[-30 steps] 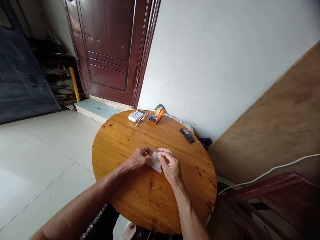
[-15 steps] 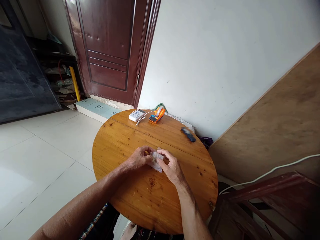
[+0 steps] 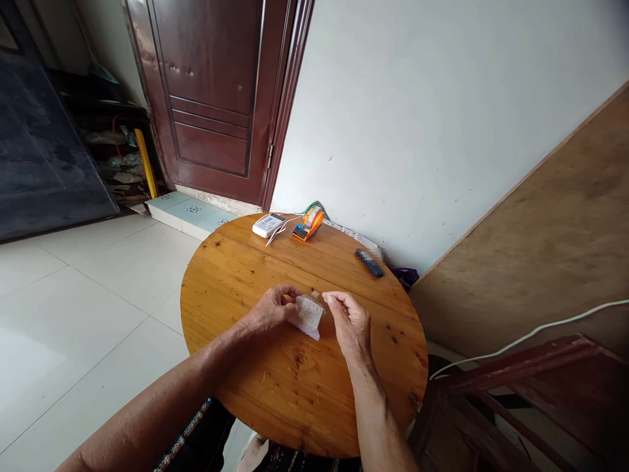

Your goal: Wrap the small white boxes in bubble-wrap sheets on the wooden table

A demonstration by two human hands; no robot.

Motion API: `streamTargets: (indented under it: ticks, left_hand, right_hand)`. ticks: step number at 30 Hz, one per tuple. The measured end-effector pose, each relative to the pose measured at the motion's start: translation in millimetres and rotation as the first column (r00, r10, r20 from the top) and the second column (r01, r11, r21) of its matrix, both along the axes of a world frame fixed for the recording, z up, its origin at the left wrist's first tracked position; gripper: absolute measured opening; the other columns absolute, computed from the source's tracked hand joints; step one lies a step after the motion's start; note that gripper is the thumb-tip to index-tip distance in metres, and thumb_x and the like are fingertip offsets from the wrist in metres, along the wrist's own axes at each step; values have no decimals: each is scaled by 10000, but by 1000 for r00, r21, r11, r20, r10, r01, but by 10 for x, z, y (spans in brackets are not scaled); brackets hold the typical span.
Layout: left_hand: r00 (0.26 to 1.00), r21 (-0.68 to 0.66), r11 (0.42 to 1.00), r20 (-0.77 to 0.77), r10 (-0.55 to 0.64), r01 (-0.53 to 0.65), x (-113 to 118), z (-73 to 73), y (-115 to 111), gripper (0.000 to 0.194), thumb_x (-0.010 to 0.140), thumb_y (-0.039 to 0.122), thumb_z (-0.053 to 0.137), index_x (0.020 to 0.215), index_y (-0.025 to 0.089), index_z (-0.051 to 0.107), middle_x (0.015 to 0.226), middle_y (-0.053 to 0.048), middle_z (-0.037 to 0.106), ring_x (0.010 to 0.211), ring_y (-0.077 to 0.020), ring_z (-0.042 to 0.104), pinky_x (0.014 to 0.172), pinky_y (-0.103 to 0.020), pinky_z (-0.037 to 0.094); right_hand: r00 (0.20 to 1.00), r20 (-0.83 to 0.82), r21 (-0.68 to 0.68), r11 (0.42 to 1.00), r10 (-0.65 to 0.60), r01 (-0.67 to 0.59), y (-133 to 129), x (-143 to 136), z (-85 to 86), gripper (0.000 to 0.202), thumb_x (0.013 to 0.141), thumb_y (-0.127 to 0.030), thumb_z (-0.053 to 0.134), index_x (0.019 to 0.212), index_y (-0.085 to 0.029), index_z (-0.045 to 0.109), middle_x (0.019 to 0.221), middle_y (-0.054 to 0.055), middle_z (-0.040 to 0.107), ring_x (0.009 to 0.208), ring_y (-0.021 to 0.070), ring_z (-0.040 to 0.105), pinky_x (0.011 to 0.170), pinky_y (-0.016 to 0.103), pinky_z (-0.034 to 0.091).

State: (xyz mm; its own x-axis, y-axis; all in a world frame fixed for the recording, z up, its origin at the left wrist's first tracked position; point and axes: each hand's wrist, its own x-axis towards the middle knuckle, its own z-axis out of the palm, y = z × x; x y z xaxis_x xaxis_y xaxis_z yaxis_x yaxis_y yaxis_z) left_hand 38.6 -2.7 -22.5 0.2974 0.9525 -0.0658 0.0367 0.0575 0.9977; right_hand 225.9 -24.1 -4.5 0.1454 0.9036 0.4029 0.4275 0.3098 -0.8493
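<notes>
Left hand (image 3: 275, 308): clamped on plastic packet (image 3: 310, 314), left edge | packet: over middle of table (image 3: 230, 275), between hands, touching left; long axis unclear | right hand (image 3: 352, 322): fingertips together, just beside packet's upper right corner; holding film, cannot tell

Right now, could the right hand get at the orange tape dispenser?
Probably yes: nothing appears to stand between the right hand and the orange tape dispenser, though it lies farther back on the table, beyond the small packet in the left hand.
</notes>
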Motion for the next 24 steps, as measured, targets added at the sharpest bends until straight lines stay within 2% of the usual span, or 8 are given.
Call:
streamTargets:
  ticks: [4,8,11,13,16,19,22,24]
  left_hand:
    - [992,-104,986,-1,128,-128,-34,60,15,319,701,113,567,1017,122,613,518,86,487,425,-61,356,448,-188,255]
    - [982,-98,978,-51,182,-187,-52,79,11,280,696,76,541,957,122,629,506,91,460,412,-54,331,434,-187,252]
    - [987,-95,983,-59,152,-157,-46,70,-3,244,721,120,563,957,126,624,501,92,459,409,-56,346,438,-186,260]
    - [994,-80,991,-55,99,-103,-45,62,-13,237,752,175,574,979,125,622,540,72,508,432,-62,383,452,-187,280]
    - [989,23,997,-133,70,-68,-49,47,-31,295,773,234,593,1042,118,633,668,22,587,528,-86,477,506,-198,357]
    - [975,187,981,-206,81,-42,-31,23,-53,381,755,231,614,1123,134,635,915,-45,637,695,-131,583,621,-239,470]
    - [979,352,936,-198,56,18,13,10,-81,421,748,208,612,1166,162,628,1206,-99,589,931,-189,624,788,-290,524]
    - [974,406,912,-222,42,53,40,19,-99,419,759,201,607,1176,167,631,1244,-104,581,1034,-218,605,863,-314,516]
  right_hand:
    - [1000,-7,-70,997,-24,24,-18,32,62,307,859,-466,578,798,-193,705,798,49,750,774,213,684,691,291,513]
    - [997,69,-167,986,17,-5,-8,74,62,301,830,-460,587,765,-190,703,728,31,721,730,207,658,654,277,487]
    - [992,110,-207,977,69,-45,7,96,40,279,807,-443,592,797,-187,702,730,32,715,695,199,640,644,278,477]
    - [984,132,-249,965,121,-85,7,98,31,284,809,-445,586,815,-187,705,754,36,720,705,200,642,662,284,481]
    - [979,145,-279,955,145,-100,0,101,26,296,823,-455,572,827,-191,706,800,44,730,739,206,650,687,290,484]
    - [986,140,-251,967,89,-52,15,130,1,294,824,-455,559,833,-197,700,821,51,740,762,214,661,700,297,487]
    - [986,164,-239,971,35,5,66,174,-57,274,803,-437,554,831,-204,697,817,56,748,768,224,672,711,312,495]
    - [980,197,-257,965,3,48,113,196,-101,269,780,-423,551,841,-208,701,816,60,753,763,233,681,718,331,503]
